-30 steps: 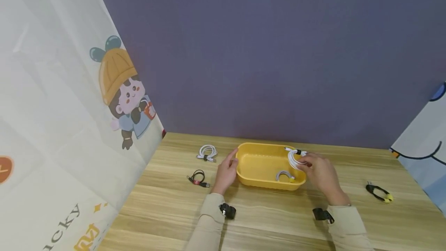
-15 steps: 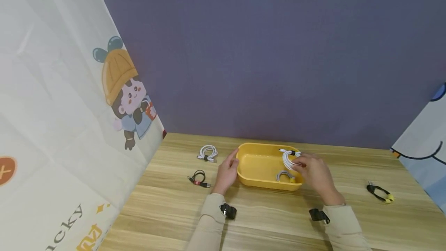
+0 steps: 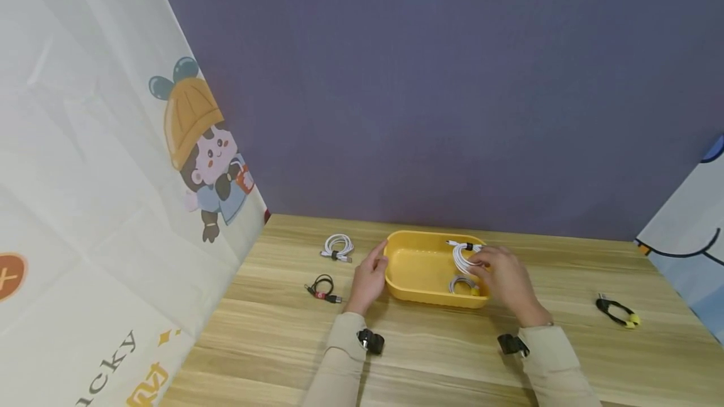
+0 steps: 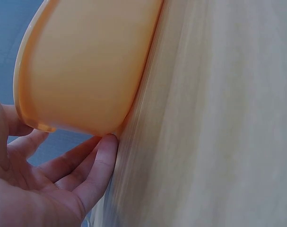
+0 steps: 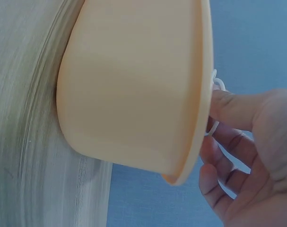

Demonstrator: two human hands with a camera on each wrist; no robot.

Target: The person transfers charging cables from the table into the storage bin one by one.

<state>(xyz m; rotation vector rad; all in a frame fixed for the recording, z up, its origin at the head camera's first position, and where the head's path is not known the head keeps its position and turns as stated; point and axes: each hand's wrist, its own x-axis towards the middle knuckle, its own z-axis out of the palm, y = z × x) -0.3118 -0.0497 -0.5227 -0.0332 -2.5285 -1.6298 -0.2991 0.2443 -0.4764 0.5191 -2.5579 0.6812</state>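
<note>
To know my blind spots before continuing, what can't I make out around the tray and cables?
Held white cable: partly covered in the head view by the right hand; mostly behind the tray wall in the right wrist view.
Gray cable: connector type too small to tell, head view.
Left hand: cut off by the left and bottom edges in the left wrist view.

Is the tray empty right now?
No: a grey cable lies inside the tray, near its right end; the right hand holds a white cable.
</note>
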